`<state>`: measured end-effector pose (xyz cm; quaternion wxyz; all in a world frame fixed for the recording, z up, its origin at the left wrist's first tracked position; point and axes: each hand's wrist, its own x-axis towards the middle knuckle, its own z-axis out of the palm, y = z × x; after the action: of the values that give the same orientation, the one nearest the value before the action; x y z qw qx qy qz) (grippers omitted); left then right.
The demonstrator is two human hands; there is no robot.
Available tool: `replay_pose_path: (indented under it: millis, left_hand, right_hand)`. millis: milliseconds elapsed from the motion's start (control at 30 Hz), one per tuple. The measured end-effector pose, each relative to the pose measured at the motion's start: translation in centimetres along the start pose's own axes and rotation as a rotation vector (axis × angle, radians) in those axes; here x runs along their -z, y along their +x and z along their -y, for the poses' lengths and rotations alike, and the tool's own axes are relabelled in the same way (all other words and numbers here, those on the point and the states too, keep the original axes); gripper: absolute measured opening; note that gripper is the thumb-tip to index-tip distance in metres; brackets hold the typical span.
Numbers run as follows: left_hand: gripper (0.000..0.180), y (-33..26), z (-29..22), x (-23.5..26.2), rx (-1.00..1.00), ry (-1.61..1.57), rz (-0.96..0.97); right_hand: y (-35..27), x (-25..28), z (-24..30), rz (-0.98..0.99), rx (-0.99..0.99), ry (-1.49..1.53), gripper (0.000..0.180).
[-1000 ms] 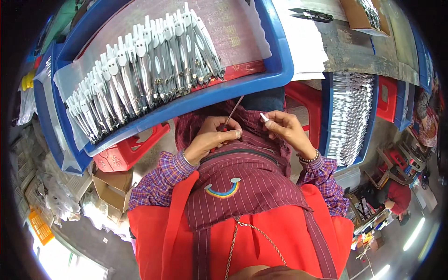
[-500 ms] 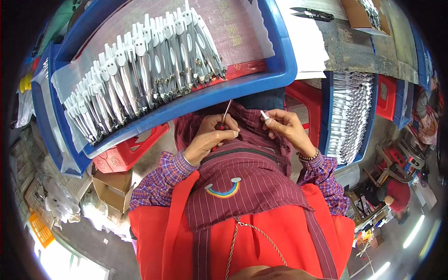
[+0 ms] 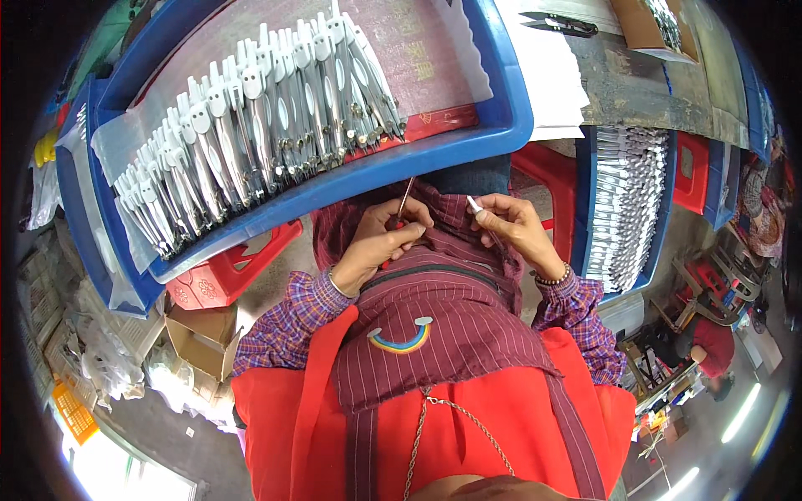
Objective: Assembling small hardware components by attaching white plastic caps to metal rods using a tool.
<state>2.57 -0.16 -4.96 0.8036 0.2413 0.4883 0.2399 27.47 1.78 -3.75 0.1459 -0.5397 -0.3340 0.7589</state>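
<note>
Over my lap, my left hand point(image 3: 388, 236) is closed round a screwdriver point(image 3: 406, 199), its red-and-black handle mostly hidden in the fingers. The thin metal shaft points up toward the tray edge. A little to the right, my right hand point(image 3: 516, 227) pinches a small white-tipped piece point(image 3: 474, 204) between thumb and fingers; the rest of it is hidden. The two hands are apart. Beyond them a blue tray point(image 3: 351, 177) holds rows of slender silver pieces with white heads point(image 3: 259, 108), leaning on one another.
Red stools point(image 3: 221, 271) stand below the tray. At right, a second blue bin point(image 3: 660, 221) is packed with similar pieces. Small black snips point(image 3: 561, 24) lie on the far table beside white paper point(image 3: 543, 83). A cardboard box point(image 3: 200, 334) sits lower left; another person point(image 3: 712, 346) is at far right.
My left hand has shifted slightly, its fingers changing their hold on the screwdriver. My right hand looks nearly still.
</note>
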Motion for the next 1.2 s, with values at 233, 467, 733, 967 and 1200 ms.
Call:
replay_pose_path:
  millis: [233, 467, 733, 967, 1200]
  left_hand:
    - [0.006, 0.2, 0.7, 0.2, -0.051, -0.008, 0.005]
    - [0.005, 0.2, 0.6, -0.1, -0.077, -0.039, -0.002]
    - [0.006, 0.1, 0.5, 0.6, -0.019, -0.042, 0.102]
    - [0.002, -0.1, -0.3, 0.0, 0.044, 0.023, 0.051]
    - [0.008, 0.0, -0.1, 0.0, 0.029, -0.001, 0.046]
  right_hand:
    - [0.0, 0.0, 0.1, -0.004, -0.025, 0.012, 0.022]
    - [0.0, 0.2, -0.1, 0.006, -0.024, 0.054, 0.022]
    - [0.0, 0.2, -0.2, 0.004, -0.033, 0.09, 0.023]
    - [0.1, 0.2, -0.3, 0.011, -0.021, 0.097, 0.023]
    - [0.2, 0.4, -0.4, 0.012, -0.018, 0.115, 0.023]
